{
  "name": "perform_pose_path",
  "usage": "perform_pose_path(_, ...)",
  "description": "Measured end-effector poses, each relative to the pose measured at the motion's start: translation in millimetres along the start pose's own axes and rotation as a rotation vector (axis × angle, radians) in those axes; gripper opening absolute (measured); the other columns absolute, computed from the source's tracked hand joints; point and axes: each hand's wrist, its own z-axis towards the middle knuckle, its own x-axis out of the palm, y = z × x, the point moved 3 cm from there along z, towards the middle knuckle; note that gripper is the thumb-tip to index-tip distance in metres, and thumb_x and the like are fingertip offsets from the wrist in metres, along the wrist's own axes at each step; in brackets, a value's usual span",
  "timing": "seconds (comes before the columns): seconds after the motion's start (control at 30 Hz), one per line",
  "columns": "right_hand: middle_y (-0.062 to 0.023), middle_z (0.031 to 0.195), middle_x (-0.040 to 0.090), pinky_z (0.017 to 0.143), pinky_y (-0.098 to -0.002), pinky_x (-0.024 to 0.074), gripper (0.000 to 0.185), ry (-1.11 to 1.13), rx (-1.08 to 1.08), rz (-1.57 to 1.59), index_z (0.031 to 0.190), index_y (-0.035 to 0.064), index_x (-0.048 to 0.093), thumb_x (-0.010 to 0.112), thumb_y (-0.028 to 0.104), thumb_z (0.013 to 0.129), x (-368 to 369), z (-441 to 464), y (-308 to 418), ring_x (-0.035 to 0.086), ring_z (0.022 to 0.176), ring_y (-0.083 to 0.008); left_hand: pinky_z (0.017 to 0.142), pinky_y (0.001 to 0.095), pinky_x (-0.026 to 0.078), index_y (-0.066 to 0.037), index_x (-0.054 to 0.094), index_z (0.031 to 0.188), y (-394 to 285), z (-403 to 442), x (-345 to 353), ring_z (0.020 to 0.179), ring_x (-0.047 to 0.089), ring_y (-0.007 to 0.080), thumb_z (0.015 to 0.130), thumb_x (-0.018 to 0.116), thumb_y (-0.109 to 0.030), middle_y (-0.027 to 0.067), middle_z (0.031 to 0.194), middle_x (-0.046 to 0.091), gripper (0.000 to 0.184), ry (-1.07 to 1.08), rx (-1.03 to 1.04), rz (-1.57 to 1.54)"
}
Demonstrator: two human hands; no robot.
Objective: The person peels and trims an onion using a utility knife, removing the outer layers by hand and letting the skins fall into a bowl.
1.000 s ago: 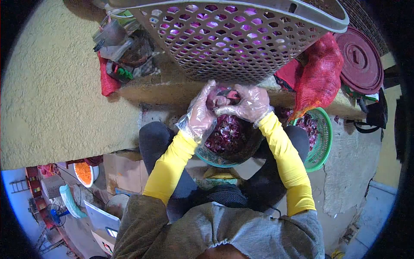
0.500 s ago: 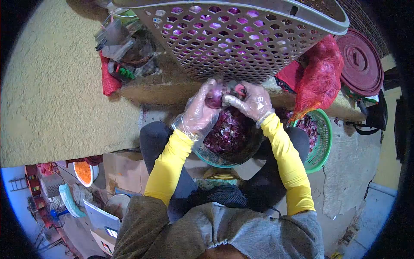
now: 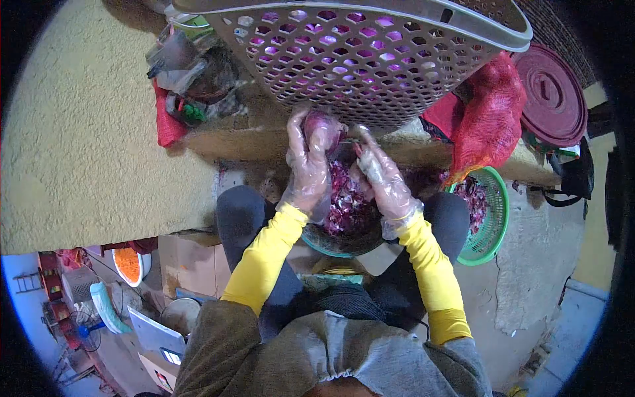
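My left hand point(image 3: 308, 162), in a clear plastic glove, is closed around a red onion point(image 3: 322, 126) just below the large crate. To its right, my gloved right hand point(image 3: 382, 173) has its fingers wrapped round a small red-handled tool point(image 3: 358, 151); the working end is too blurred to make out. The hands are apart. Below them, between my knees, stands a dark basin with a teal rim point(image 3: 329, 252). Purple onion skins point(image 3: 344, 205) lie in it, partly hidden by my right hand.
A grey perforated crate point(image 3: 370, 73) of purple onions stands ahead on a ledge. On the right are a red mesh sack point(image 3: 493, 109), a maroon lid point(image 3: 549, 92) and a green basket point(image 3: 501, 228) holding skins. Plastic bags point(image 3: 198, 73) lie at the left.
My hands have moved apart. The left has lifted the onion slightly forward and left; the right has dropped back and turned, still gripping the red-handled tool.
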Motion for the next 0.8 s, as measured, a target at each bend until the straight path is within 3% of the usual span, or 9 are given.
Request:
perform_pose_path(0.17,0.0067,0.088,0.049,0.058,-0.0185,0.0352,0.053,0.08,0.017,0.033,0.151,0.0058,0.033,0.048,0.024,0.104,9.3,-0.5,8.5,0.04,0.067,-0.0026,0.095,0.0404,0.045,-0.005,0.041,0.136,-8.5,-3.5,0.9,0.106,0.057,0.0269,0.098,0.053,-0.041,0.0163,0.119,0.058,0.053,-0.086,0.103,0.212)
perform_pose_path(0.2,0.0061,0.097,0.053,0.063,-0.0173,0.0384,0.052,0.118,0.062,0.088,0.151,0.0055,0.032,0.048,0.017,0.103,10.9,-1.4,8.5,0.042,0.072,-0.0016,0.095,0.0404,0.045,-0.005,0.041,0.136,-9.7,-3.3,2.2,0.106,0.057,0.0269,0.098,0.053,-0.041,0.0163,0.119,0.058,0.053,-0.085,0.101,0.213)
perform_pose_path(0.27,0.0057,0.099,0.054,0.063,-0.0166,0.0375,0.051,0.14,0.004,0.058,0.151,0.0043,0.033,0.048,0.018,0.104,14.3,1.7,6.8,0.041,0.073,-0.0015,0.093,0.0372,0.045,-0.004,0.041,0.134,-11.8,-3.4,5.4,0.103,0.053,0.02,0.101,0.047,-0.039,0.0124,0.116,0.055,0.048,-0.093,0.105,0.212)
perform_pose_path(0.37,0.0055,0.103,0.055,0.062,-0.0164,0.0362,0.051,0.064,-0.088,0.08,0.15,0.0029,0.033,0.048,0.018,0.104,16.7,7.5,5.6,0.039,0.072,-0.0011,0.095,0.0372,0.044,-0.004,0.042,0.133,-14.1,-5.5,7.0,0.105,0.052,0.0207,0.101,0.047,-0.039,0.013,0.119,0.054,0.048,-0.12,0.124,0.281)
perform_pose_path(0.5,-0.0007,0.123,0.056,0.08,-0.02,0.043,0.051,0.073,-0.126,0.012,0.15,0.0,0.032,0.047,0.017,0.104,14.5,9.2,3.0,0.048,0.09,-0.0045,0.096,0.0379,0.044,-0.004,0.043,0.134,-10.7,-6.4,8.2,0.107,0.052,0.0214,0.1,0.048,-0.038,0.0129,0.121,0.054,0.048,-0.126,0.155,0.244)
perform_pose_path(0.57,-0.0028,0.129,0.055,0.088,-0.0218,0.0437,0.051,0.071,-0.117,-0.024,0.15,-0.0007,0.032,0.047,0.016,0.104,15.8,9.4,3.7,0.051,0.098,-0.0063,0.101,0.0412,0.04,-0.002,0.039,0.136,-9.8,-7.5,7.7,0.116,0.052,0.0298,0.098,0.05,-0.048,0.0189,0.129,0.051,0.061,-0.12,0.071,0.226)
perform_pose_path(0.63,-0.006,0.135,0.053,0.1,-0.0246,0.04,0.051,0.049,-0.047,0.092,0.15,-0.0011,0.031,0.046,0.015,0.104,17.3,9.7,1.6,0.051,0.109,-0.0097,0.102,0.0414,0.039,-0.002,0.039,0.137,-9.5,-8.4,7.2,0.116,0.051,0.0298,0.098,0.05,-0.049,0.0189,0.13,0.051,0.062,-0.116,0.086,0.245)
perform_pose_path(0.77,-0.0047,0.132,0.054,0.096,-0.0246,0.0427,0.052,0.033,-0.016,0.143,0.15,0.0006,0.032,0.048,0.016,0.103,12.2,16.8,-11.2,0.051,0.106,-0.0077,0.102,0.0419,0.039,-0.003,0.038,0.138,-18.7,-12.2,8.6,0.118,0.051,0.0295,0.098,0.049,-0.051,0.0189,0.131,0.05,0.064,-0.091,0.21,0.219)
perform_pose_path(0.8,-0.004,0.131,0.054,0.094,-0.0243,0.0431,0.052,0.374,0.016,0.65,0.15,0.0019,0.033,0.049,0.017,0.103,11.6,20.6,-18.5,0.051,0.105,-0.007,0.102,0.0419,0.039,-0.003,0.038,0.138,-17.6,-11.6,9.9,0.118,0.051,0.0295,0.098,0.049,-0.051,0.0189,0.131,0.05,0.064,-0.09,0.209,0.219)
